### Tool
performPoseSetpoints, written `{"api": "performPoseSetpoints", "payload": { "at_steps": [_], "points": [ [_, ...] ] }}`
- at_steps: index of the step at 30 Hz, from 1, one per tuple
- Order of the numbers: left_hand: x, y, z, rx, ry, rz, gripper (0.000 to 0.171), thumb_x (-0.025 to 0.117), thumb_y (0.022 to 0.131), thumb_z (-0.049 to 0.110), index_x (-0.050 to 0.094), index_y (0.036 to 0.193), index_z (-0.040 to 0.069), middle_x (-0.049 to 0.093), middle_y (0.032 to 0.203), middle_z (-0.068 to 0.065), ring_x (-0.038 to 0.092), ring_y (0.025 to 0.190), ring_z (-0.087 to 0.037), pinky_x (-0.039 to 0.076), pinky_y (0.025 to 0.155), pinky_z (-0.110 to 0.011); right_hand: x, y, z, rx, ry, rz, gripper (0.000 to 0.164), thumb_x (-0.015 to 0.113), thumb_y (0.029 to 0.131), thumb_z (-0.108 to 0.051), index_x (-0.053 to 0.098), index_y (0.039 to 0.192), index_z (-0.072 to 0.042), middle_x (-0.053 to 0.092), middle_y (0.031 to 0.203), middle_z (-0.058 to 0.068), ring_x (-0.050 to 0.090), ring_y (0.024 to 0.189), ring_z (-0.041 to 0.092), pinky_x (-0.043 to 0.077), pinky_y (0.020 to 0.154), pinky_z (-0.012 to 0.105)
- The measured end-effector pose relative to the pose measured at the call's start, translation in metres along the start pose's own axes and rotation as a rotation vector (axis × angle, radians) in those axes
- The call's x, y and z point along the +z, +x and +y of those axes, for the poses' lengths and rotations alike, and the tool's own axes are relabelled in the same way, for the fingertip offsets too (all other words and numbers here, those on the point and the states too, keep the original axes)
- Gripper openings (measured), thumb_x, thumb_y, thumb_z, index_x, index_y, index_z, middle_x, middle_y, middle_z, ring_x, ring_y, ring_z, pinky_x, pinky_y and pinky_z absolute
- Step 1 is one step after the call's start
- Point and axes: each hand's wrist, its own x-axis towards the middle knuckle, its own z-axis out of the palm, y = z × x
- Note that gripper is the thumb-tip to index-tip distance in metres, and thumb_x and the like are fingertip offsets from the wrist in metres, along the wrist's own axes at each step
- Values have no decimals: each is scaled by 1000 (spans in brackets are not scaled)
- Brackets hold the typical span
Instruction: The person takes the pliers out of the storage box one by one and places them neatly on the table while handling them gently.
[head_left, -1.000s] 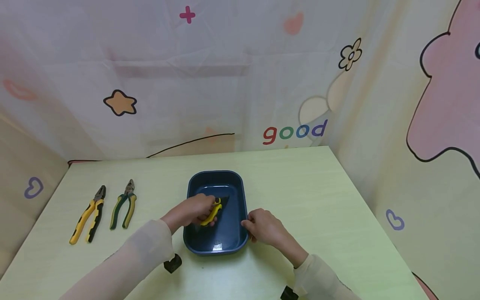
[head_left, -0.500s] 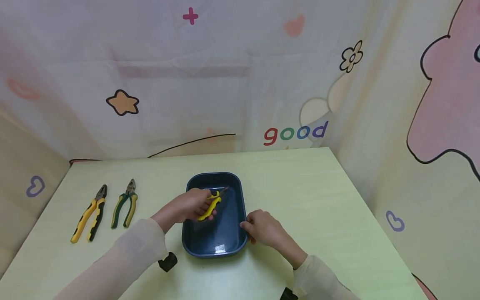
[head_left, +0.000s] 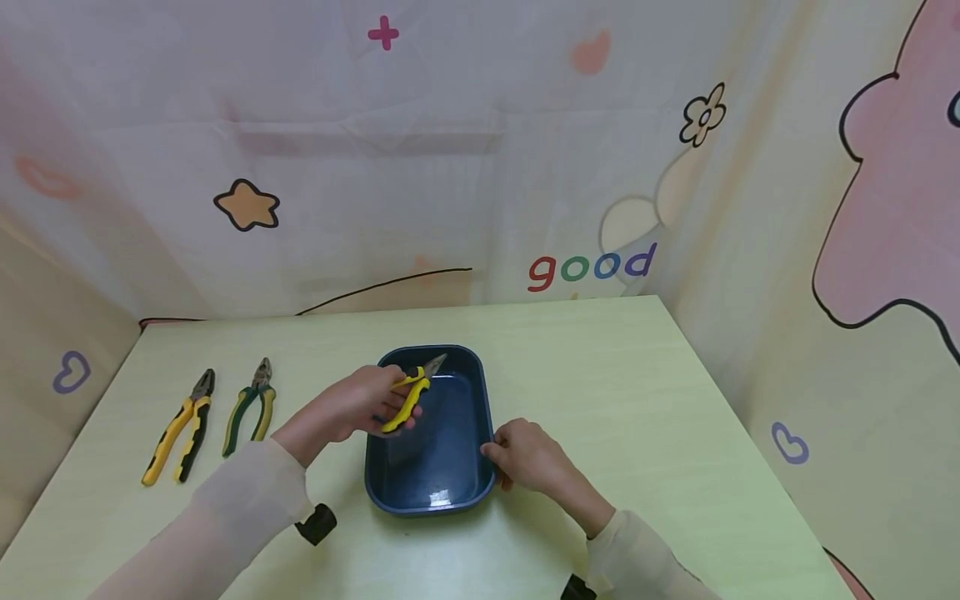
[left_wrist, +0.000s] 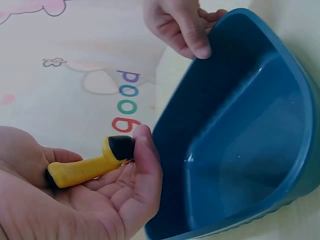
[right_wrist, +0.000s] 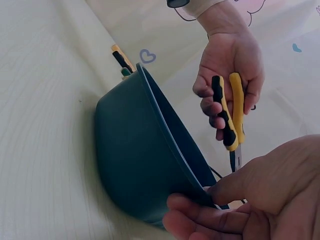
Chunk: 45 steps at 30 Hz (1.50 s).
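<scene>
My left hand [head_left: 363,402] grips yellow-and-black long-nose pliers [head_left: 406,406] by the handles, over the left part of a dark blue plastic bin [head_left: 438,471]. Their slim metal nose points up and right, near the far rim in the head view. In the right wrist view the pliers [right_wrist: 237,107] show both handles, with fingers curled around the black-sided one. My right hand [head_left: 534,457] pinches the bin's right rim, its thumb on the inside and fingers outside. The bin's visible floor holds nothing.
Two more pliers lie on the pale table [head_left: 637,400] at the left: a larger yellow-and-black pair [head_left: 183,421] and a green-handled pair [head_left: 258,392], its lower end partly behind my left sleeve. A printed curtain [head_left: 480,167] stands behind the table.
My left hand has risen from inside the bin and drawn left, carrying the pliers up toward the far left rim. The right hand has stayed at the right rim.
</scene>
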Motion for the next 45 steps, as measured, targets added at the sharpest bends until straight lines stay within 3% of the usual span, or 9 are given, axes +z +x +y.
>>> {"api": "performPoseSetpoints", "payload": {
  "at_steps": [7,26,45],
  "points": [
    [-11,-13,9,12,-4,8,50,28,110,24,47,139,-12,69,113,-18,69,88,-21,57,79,-32,0,0,1,6,16,-5,31,65,101,-12,67,71,-5,62,53,1,64,57,22,41,52,28],
    [-44,-48,32,62,-20,76,54,27,112,29,45,141,-13,70,112,-14,70,94,-20,57,83,-35,-1,0,0,27,23,-14,31,65,101,-13,67,71,-5,63,54,1,66,58,23,42,54,28],
    [-84,-77,33,144,-48,73,49,27,113,32,41,137,-9,70,114,-6,71,98,-17,56,84,-32,-1,0,0,19,14,-13,33,64,102,-13,66,70,-6,63,53,1,62,55,17,42,54,28]
  ]
}}
